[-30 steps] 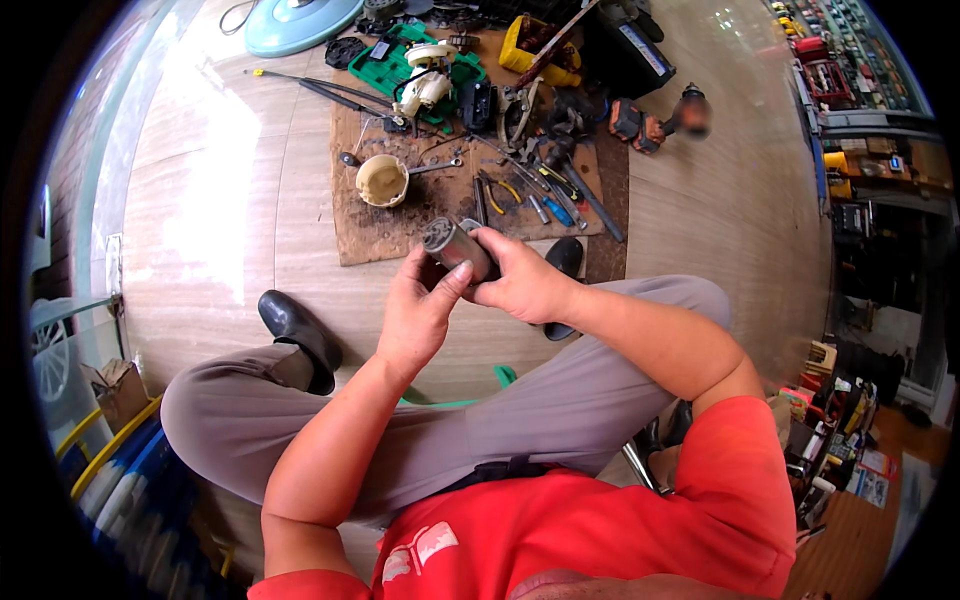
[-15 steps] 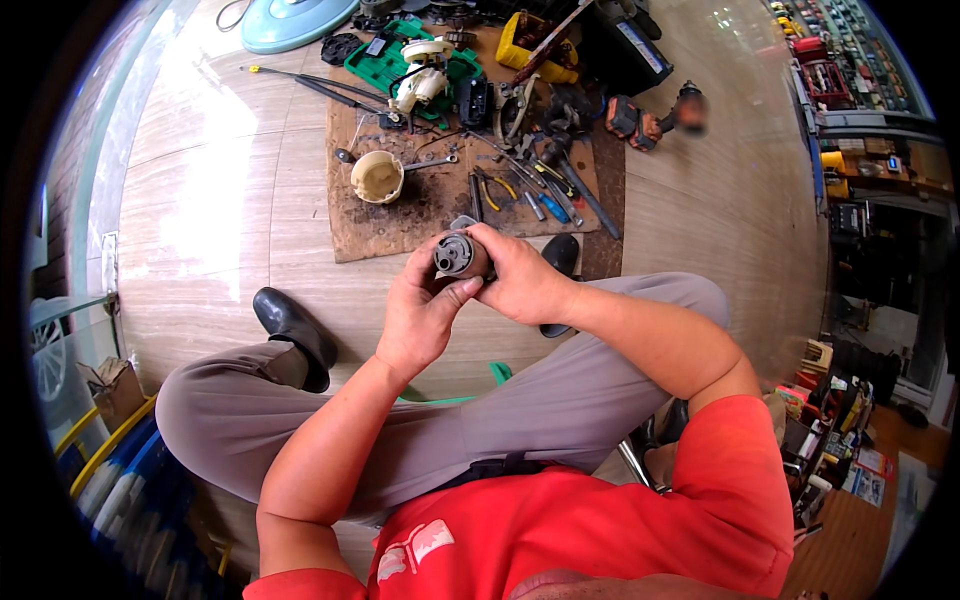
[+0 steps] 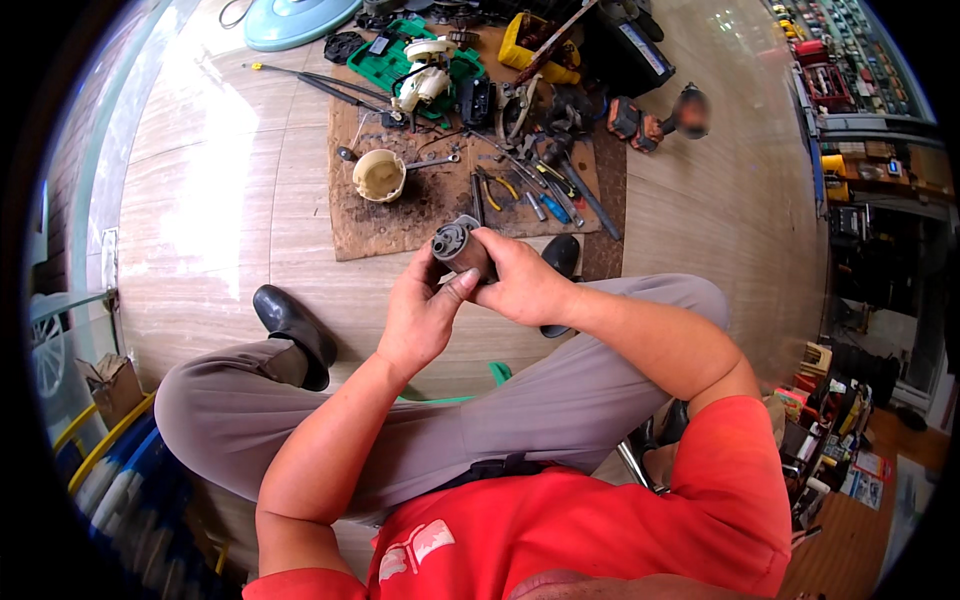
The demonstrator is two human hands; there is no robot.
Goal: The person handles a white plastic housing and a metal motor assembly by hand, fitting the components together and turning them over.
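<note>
A dark grey, cylindrical fuel pump [image 3: 465, 252] is held up in front of my knees, its ported end tilted up and toward the left. My left hand [image 3: 422, 310] wraps its near left side, the thumb lying along the body. From the right, my right hand [image 3: 520, 280] closes round the pump's other side; some of its fingers are hidden behind it. Just beyond, on a stained cardboard sheet [image 3: 375, 235], are a cream plastic cup [image 3: 379, 176], a combination wrench [image 3: 433, 162] and yellow-handled pliers [image 3: 489, 188].
A white plastic pump assembly [image 3: 424, 85] rests by a green case [image 3: 372, 66]. Beside it are a yellow container [image 3: 541, 48] and black battery [image 3: 630, 55]. A cordless power tool [image 3: 634, 124] lies on the tiled floor, right of the cardboard. A blue round base [image 3: 295, 22] stands far left.
The pump has tipped, its ported end swinging slightly up and left, so more of its side shows. Both hands keep hold of it and have barely shifted.
</note>
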